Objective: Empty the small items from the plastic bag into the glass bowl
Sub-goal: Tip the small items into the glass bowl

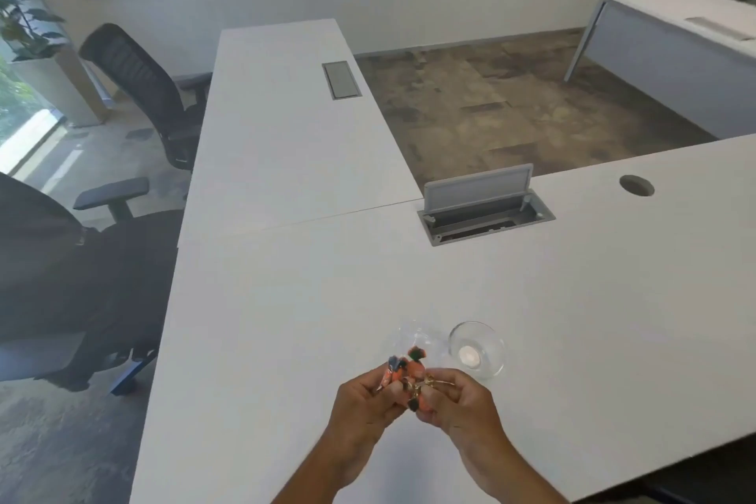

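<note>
A clear plastic bag (415,340) with several small orange and black items (411,364) in it is held just above the white desk near its front edge. My left hand (364,401) grips its left side and my right hand (458,397) grips its right side, fingers pinched together. The bag's transparent top sticks up past my fingers and is hard to see. A small glass bowl (476,348) stands upright on the desk, just right of the bag and beyond my right hand. I see nothing inside it.
The white desk (572,299) forms an L with a second desk section running away. An open grey cable box (484,209) sits behind the bowl, a round cable hole (636,185) at right. Black office chairs (139,94) stand to the left.
</note>
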`<state>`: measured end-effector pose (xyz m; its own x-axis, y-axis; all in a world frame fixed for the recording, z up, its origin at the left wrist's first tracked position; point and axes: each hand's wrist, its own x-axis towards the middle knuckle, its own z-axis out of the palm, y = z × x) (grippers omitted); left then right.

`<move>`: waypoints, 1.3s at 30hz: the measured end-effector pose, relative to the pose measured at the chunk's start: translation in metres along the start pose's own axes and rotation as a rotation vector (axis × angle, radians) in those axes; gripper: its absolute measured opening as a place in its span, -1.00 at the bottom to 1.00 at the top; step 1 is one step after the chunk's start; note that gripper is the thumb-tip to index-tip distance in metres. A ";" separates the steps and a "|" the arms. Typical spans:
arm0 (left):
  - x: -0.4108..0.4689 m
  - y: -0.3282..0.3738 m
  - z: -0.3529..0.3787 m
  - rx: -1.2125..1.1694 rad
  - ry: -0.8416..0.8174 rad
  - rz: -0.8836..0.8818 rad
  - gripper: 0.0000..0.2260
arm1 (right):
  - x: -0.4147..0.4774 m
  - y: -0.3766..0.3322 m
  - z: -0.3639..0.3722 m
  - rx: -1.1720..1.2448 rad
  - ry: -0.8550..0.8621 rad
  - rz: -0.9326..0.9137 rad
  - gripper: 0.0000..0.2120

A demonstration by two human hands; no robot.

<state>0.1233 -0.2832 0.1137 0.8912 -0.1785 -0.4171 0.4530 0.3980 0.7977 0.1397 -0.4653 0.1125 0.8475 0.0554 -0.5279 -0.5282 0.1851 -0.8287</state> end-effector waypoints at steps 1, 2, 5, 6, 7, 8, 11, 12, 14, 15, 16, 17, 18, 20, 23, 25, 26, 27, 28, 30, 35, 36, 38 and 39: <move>0.005 -0.005 0.002 -0.047 -0.009 -0.021 -0.72 | 0.002 0.002 -0.005 0.024 0.013 0.019 -0.74; 0.010 -0.011 0.005 -0.080 -0.008 -0.042 -0.73 | 0.003 0.004 -0.010 0.048 0.030 0.038 -0.77; 0.026 -0.032 0.012 -0.119 0.060 -0.110 -0.73 | 0.009 0.010 -0.024 0.082 0.087 0.094 -0.80; 0.031 -0.038 0.016 -0.122 0.081 -0.122 -0.72 | 0.011 0.013 -0.028 0.088 0.103 0.111 -0.80; 0.037 -0.043 0.021 -0.124 0.102 -0.133 -0.72 | 0.014 0.015 -0.032 0.096 0.117 0.127 -0.79; 0.042 -0.047 0.026 -0.128 0.127 -0.147 -0.73 | 0.017 0.016 -0.037 0.105 0.129 0.140 -0.79; 0.058 -0.055 0.038 -0.095 0.203 -0.206 -0.75 | 0.025 0.018 -0.050 0.137 0.147 0.177 -0.78; 0.062 -0.056 0.042 -0.077 0.223 -0.221 -0.76 | 0.028 0.017 -0.054 0.148 0.151 0.188 -0.78; 0.071 -0.059 0.051 -0.050 0.256 -0.244 -0.76 | 0.033 0.018 -0.061 0.163 0.160 0.214 -0.80; 0.075 -0.060 0.054 -0.039 0.266 -0.253 -0.76 | 0.035 0.018 -0.065 0.164 0.165 0.228 -0.80; 0.078 -0.060 0.058 -0.027 0.276 -0.262 -0.76 | 0.038 0.018 -0.068 0.163 0.171 0.239 -0.80; 0.081 -0.060 0.062 -0.020 0.284 -0.272 -0.77 | 0.040 0.018 -0.072 0.166 0.176 0.246 -0.80; 0.083 -0.060 0.065 -0.016 0.290 -0.281 -0.77 | 0.042 0.018 -0.075 0.172 0.178 0.250 -0.81; 0.087 -0.060 0.070 -0.024 0.290 -0.301 -0.77 | 0.045 0.017 -0.080 0.192 0.180 0.253 -0.83; 0.092 -0.059 0.074 -0.038 0.270 -0.319 -0.78 | 0.048 0.015 -0.086 0.217 0.184 0.257 -0.85; 0.095 -0.059 0.076 -0.031 0.261 -0.328 -0.78 | 0.050 0.015 -0.090 0.218 0.196 0.269 -0.84; 0.097 -0.059 0.077 -0.021 0.261 -0.331 -0.78 | 0.051 0.015 -0.091 0.215 0.201 0.275 -0.84; 0.098 -0.059 0.079 -0.015 0.261 -0.333 -0.78 | 0.052 0.015 -0.092 0.216 0.206 0.282 -0.84; 0.099 -0.059 0.080 -0.010 0.267 -0.336 -0.77 | 0.053 0.014 -0.093 0.219 0.211 0.289 -0.83; 0.102 -0.058 0.082 -0.006 0.285 -0.342 -0.77 | 0.055 0.013 -0.094 0.231 0.221 0.301 -0.84; 0.104 -0.051 0.088 -0.020 0.275 -0.353 -0.76 | 0.055 0.005 -0.097 0.275 0.195 0.291 -0.85; 0.105 -0.049 0.090 -0.028 0.278 -0.352 -0.76 | 0.055 0.003 -0.097 0.276 0.189 0.290 -0.85; 0.104 -0.044 0.093 -0.041 0.281 -0.352 -0.78 | 0.056 0.002 -0.099 0.269 0.183 0.294 -0.84; 0.103 -0.041 0.095 -0.044 0.284 -0.357 -0.79 | 0.056 0.001 -0.099 0.265 0.183 0.299 -0.84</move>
<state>0.1990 -0.4033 0.0797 0.6344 -0.0599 -0.7707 0.7240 0.3953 0.5653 0.1816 -0.5592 0.0632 0.6239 -0.0254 -0.7811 -0.6970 0.4341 -0.5708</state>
